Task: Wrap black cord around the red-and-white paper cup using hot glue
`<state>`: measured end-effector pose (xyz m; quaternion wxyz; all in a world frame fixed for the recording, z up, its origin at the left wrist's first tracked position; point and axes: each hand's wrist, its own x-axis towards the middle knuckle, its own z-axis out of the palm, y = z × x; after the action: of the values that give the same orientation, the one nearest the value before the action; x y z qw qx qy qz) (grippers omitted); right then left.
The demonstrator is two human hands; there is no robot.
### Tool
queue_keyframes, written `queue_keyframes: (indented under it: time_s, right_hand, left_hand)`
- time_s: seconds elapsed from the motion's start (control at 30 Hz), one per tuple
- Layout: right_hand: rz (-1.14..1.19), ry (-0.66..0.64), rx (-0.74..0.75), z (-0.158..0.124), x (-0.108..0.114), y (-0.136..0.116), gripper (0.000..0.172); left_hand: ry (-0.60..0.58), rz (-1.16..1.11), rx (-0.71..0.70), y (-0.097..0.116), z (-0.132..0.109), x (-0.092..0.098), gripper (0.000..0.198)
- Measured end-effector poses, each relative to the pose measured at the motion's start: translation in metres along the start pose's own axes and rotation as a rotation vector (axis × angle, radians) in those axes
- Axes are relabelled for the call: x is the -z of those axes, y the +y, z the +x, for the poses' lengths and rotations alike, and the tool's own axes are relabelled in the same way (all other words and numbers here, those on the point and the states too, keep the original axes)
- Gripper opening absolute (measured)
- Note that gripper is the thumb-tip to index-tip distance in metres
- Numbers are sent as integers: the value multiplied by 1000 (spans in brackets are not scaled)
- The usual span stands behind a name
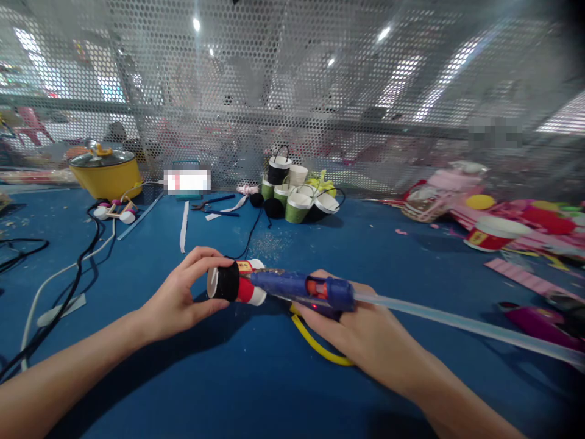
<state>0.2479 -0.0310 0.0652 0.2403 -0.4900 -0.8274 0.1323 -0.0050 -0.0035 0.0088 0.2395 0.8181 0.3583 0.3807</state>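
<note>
The workpiece is a cup, held tilted on its side above the near-middle part of the table. Its wall is red with a yellow label; a white rim faces right and a pale end faces left. A black band of wound cord covers the left part of the wall.

The left hand grips the cup at the band, thumb on the near side, fingers on the far side. The right hand is closed around a blue glue gun. The nozzle points left at the cup, beside the band; contact cannot be determined. A red light shows on the gun, and a long translucent glue stick extends from its rear to the right. A curved yellow strip lies below the right hand.

The table is blue, with pale specks beyond the cup. At the far middle stands a cluster of green, black and white small buckets, with pliers to their left. A yellow pot with a glass lid stands far left. A second red cup sits at right. A perforated metal screen closes the far side; bright lights show through it.
</note>
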Motion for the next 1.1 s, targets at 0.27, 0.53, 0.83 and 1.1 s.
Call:
queue_keyframes:
  time_s: [0.27, 0.53, 0.83, 1.1]
  right_hand:
    - [58, -9, -28, -2, -2, -1, 16]
    - [43, -1, -41, -2, 0, -2, 15]
    - [-61, -14, -30, 3, 5, -4, 16]
    - [-75, 38, -12, 7, 0, 2, 18]
  left_hand:
    - [37, -185, 134, -3, 3, -3, 42]
    - [37, -215, 136, -4, 2, -4, 43]
    - [7, 14, -69, 0, -1, -3, 42]
    - [-20, 97, -119, -1, -3, -5, 38]
